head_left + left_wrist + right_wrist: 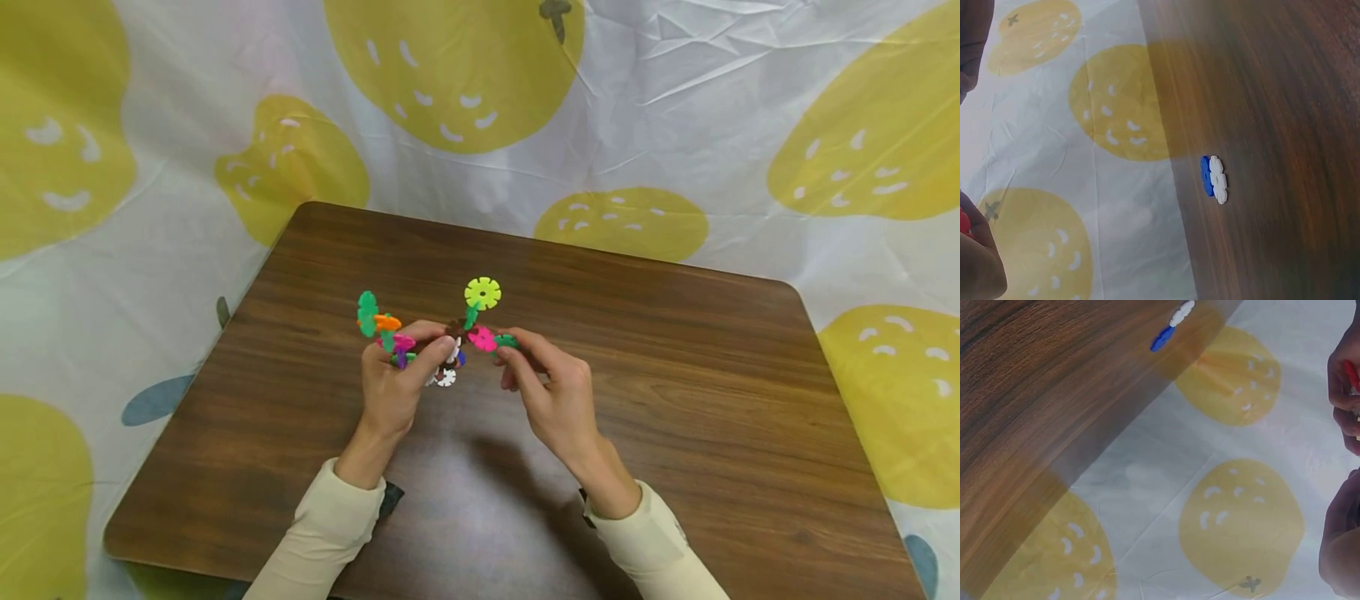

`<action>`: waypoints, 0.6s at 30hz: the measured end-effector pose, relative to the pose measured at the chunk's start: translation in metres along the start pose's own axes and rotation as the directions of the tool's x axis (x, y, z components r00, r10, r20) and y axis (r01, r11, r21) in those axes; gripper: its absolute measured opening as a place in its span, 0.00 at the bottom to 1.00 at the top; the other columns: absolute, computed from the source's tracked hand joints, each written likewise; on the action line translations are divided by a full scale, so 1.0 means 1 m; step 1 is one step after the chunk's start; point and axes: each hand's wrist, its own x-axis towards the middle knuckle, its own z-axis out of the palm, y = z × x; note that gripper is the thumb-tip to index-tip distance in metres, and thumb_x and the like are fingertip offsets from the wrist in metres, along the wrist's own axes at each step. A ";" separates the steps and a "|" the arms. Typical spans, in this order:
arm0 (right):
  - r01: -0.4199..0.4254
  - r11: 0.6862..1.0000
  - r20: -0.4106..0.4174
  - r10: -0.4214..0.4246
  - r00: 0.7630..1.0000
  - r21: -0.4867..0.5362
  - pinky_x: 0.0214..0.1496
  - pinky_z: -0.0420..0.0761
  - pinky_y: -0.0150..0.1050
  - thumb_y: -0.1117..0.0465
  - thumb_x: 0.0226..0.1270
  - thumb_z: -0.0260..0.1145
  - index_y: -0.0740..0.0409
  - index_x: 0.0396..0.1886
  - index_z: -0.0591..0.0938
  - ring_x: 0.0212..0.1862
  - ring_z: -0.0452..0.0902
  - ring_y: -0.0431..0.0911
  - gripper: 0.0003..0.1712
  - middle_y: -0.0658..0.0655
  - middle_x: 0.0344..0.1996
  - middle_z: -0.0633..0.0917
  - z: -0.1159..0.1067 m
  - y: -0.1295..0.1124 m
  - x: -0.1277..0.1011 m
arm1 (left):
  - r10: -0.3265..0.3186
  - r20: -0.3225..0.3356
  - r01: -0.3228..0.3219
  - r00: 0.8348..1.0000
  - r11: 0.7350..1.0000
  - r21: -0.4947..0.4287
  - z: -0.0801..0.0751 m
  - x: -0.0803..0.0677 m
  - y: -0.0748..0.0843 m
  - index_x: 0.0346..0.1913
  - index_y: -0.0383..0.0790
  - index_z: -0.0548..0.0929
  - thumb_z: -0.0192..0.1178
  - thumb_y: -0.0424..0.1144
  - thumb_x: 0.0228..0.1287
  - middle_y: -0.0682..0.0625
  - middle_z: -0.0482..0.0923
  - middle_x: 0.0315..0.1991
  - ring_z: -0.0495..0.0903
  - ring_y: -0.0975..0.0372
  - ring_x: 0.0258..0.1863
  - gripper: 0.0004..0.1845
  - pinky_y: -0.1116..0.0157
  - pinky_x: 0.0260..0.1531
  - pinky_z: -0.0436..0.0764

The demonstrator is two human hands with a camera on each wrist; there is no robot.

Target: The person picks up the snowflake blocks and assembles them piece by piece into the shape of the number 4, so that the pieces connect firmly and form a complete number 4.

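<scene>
Both hands hold one cluster of interlocking plastic discs [450,333] above the brown table [675,367]. My left hand [420,350] grips its left part, where a green disc [367,312], an orange disc [387,322] and pink and purple discs stick out. My right hand [507,352] pinches the right end at a pink disc [482,338] and a small green disc [507,340]. A yellow disc [482,292] stands on top. A joined white and blue disc pair [1214,179] lies on the table under the hands, also the pair [1171,326] in the right wrist view.
The wooden table has rounded corners and stands on a white cloth [712,125] printed with yellow fruit shapes. Cream sleeves [322,533] cover both forearms. Bare wood [750,433] surrounds the hands on every side.
</scene>
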 end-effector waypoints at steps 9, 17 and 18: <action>0.013 0.998 0.002 -0.013 1.000 0.059 0.20 0.77 0.31 0.74 0.58 0.61 0.66 0.39 0.82 0.18 0.76 0.41 0.10 0.55 0.20 0.83 0.000 -0.018 0.007 | -0.005 0.020 0.003 1.000 0.994 0.113 -0.002 0.003 0.002 0.33 0.27 0.83 0.65 0.28 0.51 0.51 0.84 0.30 0.81 0.59 0.28 0.08 0.66 0.30 0.82; 0.068 0.997 0.016 -0.068 0.998 0.022 0.24 0.78 0.27 0.73 0.56 0.63 0.63 0.48 0.80 0.20 0.77 0.40 0.18 0.54 0.22 0.83 0.002 -0.012 0.009 | -0.047 -0.029 0.048 0.998 0.998 0.049 -0.001 0.002 0.001 0.34 0.22 0.80 0.64 0.27 0.51 0.50 0.83 0.30 0.80 0.61 0.27 0.09 0.69 0.25 0.80; 0.072 0.997 0.022 -0.072 0.997 0.010 0.25 0.78 0.27 0.73 0.56 0.63 0.62 0.50 0.79 0.21 0.77 0.39 0.19 0.53 0.23 0.83 0.002 -0.009 0.009 | -0.050 -0.039 0.051 0.998 0.998 0.040 -0.001 0.002 0.001 0.34 0.22 0.80 0.64 0.26 0.50 0.50 0.83 0.30 0.80 0.61 0.27 0.09 0.70 0.25 0.80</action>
